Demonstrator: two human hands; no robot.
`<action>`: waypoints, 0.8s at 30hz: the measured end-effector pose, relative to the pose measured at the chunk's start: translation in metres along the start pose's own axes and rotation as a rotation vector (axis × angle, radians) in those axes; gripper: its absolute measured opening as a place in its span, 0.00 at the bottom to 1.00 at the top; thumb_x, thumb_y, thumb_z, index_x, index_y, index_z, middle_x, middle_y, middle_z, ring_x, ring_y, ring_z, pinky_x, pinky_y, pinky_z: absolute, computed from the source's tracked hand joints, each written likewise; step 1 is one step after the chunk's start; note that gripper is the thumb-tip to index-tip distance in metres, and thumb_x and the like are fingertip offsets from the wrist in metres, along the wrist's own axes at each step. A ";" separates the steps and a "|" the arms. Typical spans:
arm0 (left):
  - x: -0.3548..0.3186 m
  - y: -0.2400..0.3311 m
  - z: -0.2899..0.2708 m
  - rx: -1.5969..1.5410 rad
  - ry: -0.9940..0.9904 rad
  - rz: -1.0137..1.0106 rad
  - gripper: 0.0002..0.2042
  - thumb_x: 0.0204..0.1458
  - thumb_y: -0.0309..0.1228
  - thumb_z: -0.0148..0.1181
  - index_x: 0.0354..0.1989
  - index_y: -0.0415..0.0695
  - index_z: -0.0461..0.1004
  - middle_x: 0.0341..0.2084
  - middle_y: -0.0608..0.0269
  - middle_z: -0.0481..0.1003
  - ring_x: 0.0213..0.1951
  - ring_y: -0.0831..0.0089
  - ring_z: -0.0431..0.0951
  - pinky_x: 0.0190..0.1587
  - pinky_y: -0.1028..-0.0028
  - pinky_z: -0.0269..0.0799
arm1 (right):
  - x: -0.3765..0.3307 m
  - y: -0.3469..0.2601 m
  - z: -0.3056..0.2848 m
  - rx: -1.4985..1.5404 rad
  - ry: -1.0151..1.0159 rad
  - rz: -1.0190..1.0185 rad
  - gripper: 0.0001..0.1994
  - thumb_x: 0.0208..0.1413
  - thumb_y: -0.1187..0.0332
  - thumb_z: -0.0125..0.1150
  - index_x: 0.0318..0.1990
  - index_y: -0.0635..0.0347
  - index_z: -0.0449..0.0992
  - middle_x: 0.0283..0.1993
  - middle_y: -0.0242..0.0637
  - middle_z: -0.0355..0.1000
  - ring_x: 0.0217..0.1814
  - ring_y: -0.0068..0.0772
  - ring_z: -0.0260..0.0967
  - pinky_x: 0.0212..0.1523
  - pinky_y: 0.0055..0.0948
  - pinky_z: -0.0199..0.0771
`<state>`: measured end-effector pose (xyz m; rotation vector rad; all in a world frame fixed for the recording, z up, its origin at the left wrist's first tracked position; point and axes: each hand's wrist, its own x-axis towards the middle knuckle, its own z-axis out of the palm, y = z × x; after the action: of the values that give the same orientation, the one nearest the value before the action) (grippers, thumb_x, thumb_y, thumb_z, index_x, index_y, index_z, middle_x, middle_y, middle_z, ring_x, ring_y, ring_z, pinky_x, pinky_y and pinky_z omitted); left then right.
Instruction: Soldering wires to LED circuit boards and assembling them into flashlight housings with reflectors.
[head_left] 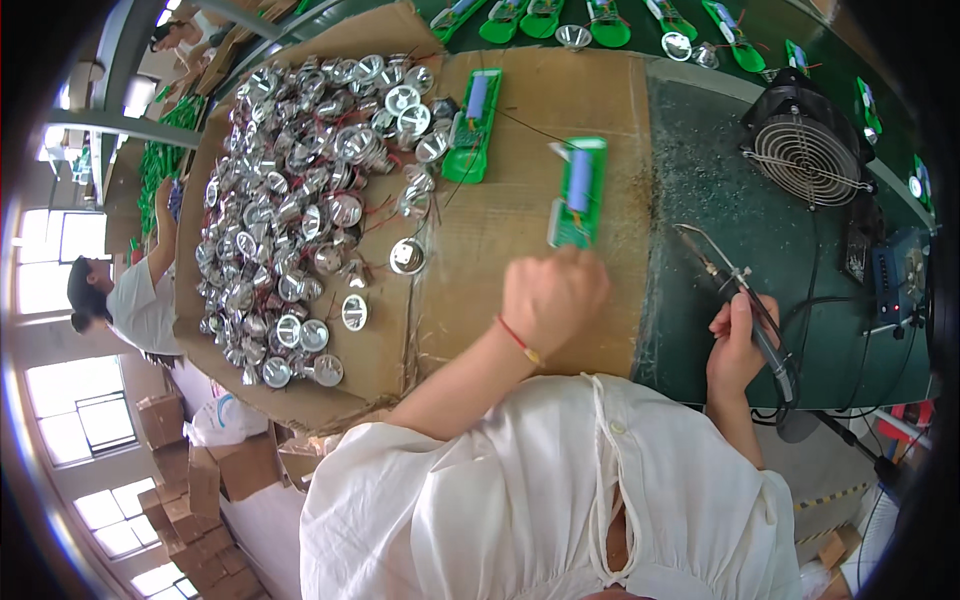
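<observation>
Head view shows the left hand, blurred and curled like a fist, at the near end of a green plastic housing with a lilac cylindrical cell; I cannot tell if it grips. The housing lies on flat brown cardboard. At right, the right hand is closed around a slim dark soldering tool with bent metal tube. If the housing slips, its thin orange wires might pull loose; a hot tip could melt the plastic. Shiny, cup-shaped reflectors, heaped at left, could roll.

Free gap over cardboard between two green casings, thin wire across, reflector heap leftward.
</observation>
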<state>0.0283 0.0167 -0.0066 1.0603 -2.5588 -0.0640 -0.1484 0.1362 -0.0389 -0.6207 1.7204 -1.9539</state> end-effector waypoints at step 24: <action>-0.042 -0.028 -0.023 -0.784 -0.082 -0.490 0.05 0.45 0.28 0.58 0.28 0.40 0.76 0.20 0.56 0.73 0.21 0.69 0.74 0.25 0.74 0.66 | -0.039 -0.019 -0.002 0.020 -0.180 0.036 0.07 0.49 0.73 0.55 0.31 0.66 0.65 0.18 0.34 0.64 0.17 0.19 0.62 0.18 0.16 0.61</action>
<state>0.0823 0.0279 -0.0037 1.2967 -1.9486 -1.1399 -0.1199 0.1639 -0.0213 -0.7301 1.5895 -1.8284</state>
